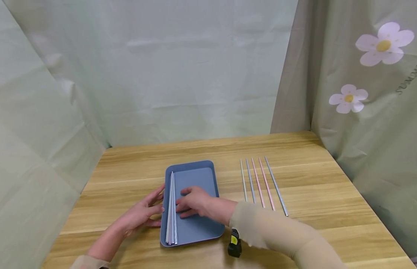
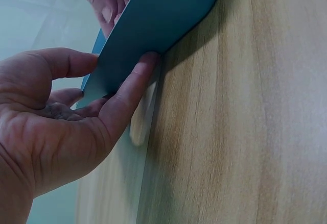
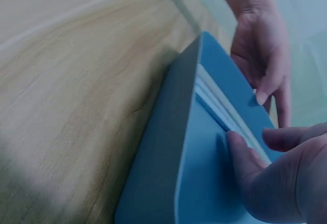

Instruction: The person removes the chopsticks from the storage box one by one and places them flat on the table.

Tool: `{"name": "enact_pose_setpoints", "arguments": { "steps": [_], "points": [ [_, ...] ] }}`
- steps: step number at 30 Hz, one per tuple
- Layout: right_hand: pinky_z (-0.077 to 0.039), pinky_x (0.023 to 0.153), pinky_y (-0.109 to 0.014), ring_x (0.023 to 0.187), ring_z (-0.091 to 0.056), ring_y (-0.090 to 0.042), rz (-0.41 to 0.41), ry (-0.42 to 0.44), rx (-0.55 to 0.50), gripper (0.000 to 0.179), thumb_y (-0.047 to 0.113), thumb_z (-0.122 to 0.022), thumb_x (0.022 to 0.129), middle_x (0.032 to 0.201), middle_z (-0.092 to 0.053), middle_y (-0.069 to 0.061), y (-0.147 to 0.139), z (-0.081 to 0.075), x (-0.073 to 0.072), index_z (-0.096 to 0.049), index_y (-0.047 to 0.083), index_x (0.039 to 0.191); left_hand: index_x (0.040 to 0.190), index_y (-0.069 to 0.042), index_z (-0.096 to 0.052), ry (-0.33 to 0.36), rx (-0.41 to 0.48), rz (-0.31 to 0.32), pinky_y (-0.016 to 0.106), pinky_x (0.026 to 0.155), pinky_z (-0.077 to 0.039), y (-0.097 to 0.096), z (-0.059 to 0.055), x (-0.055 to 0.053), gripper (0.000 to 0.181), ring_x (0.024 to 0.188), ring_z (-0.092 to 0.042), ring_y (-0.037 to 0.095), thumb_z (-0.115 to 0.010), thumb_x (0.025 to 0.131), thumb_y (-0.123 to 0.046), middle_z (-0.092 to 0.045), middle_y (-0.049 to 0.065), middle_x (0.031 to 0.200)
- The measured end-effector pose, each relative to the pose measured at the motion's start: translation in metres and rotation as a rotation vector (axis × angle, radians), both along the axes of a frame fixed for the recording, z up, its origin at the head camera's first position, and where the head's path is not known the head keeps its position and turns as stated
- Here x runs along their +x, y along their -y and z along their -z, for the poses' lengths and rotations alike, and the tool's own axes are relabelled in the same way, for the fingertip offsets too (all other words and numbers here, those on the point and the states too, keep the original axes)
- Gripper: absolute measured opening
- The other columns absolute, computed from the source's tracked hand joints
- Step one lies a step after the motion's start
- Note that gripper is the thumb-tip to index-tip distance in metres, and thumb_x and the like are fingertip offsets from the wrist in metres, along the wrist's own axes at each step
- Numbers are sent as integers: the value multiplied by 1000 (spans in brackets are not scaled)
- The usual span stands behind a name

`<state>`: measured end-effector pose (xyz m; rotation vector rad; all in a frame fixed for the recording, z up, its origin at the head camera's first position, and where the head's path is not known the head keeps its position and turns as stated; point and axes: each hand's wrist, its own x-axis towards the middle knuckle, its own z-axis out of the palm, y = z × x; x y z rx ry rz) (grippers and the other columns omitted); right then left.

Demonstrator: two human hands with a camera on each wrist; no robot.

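Observation:
A blue-grey tray (image 1: pixel 198 228) lies on the table with a bundle of thin metallic chopsticks (image 1: pixel 171 213) along its left side. The bundle spreads slightly toward the near end. My right hand (image 1: pixel 194 202) reaches over the tray; its fingertips touch or nearly touch the bundle's right edge, fingers spread. In the right wrist view, one fingertip of the right hand (image 3: pixel 286 173) meets the chopsticks (image 3: pixel 225 109). Against the tray's left outer wall rests my left hand (image 1: pixel 142 215), also seen in the left wrist view, with fingers extended and the thumb at the rim.
Several coloured chopsticks (image 1: pixel 258 179), green, blue and pink, lie apart in a row right of the tray, partly behind the right forearm. A black wrist device (image 1: pixel 234 244) hangs under that forearm. Fabric curtains (image 1: pixel 195 74) stand around the wooden table (image 1: pixel 316 179).

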<state>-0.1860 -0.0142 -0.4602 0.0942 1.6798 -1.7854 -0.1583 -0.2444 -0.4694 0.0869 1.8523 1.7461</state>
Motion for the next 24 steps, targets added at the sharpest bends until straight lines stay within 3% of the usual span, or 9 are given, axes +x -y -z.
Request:
{"name": "enact_pose_setpoints", "arguments": {
  "steps": [7, 17, 24],
  "points": [
    [-62, 67, -40, 79, -75, -28, 19, -41, 61, 51, -11, -74, 84, 86, -74, -16, 13, 6, 4, -56, -2, 131, 166, -26, -4, 1, 9, 15, 53, 90, -56, 1, 0, -1, 84, 143, -32, 46, -56, 103, -7, 0, 27, 167],
    [-59, 54, -36, 64, -72, -23, -23, -231, 275, 43, -2, -83, 81, 70, -71, -10, 28, 7, 6, -59, 3, 116, 166, -25, -4, -2, 6, 15, 53, 91, -56, 0, -1, -2, 84, 138, -42, 41, -55, 103, -6, -1, 27, 167],
    [-58, 52, -35, 62, -71, -23, -13, -234, 308, 42, -2, -83, 81, 68, -70, -11, 32, 9, 7, -58, 4, 114, 166, -25, -5, -4, -5, 19, 53, 90, -56, 0, -1, -2, 84, 139, -40, 42, -56, 103, -8, -1, 27, 167]
  ]
}}
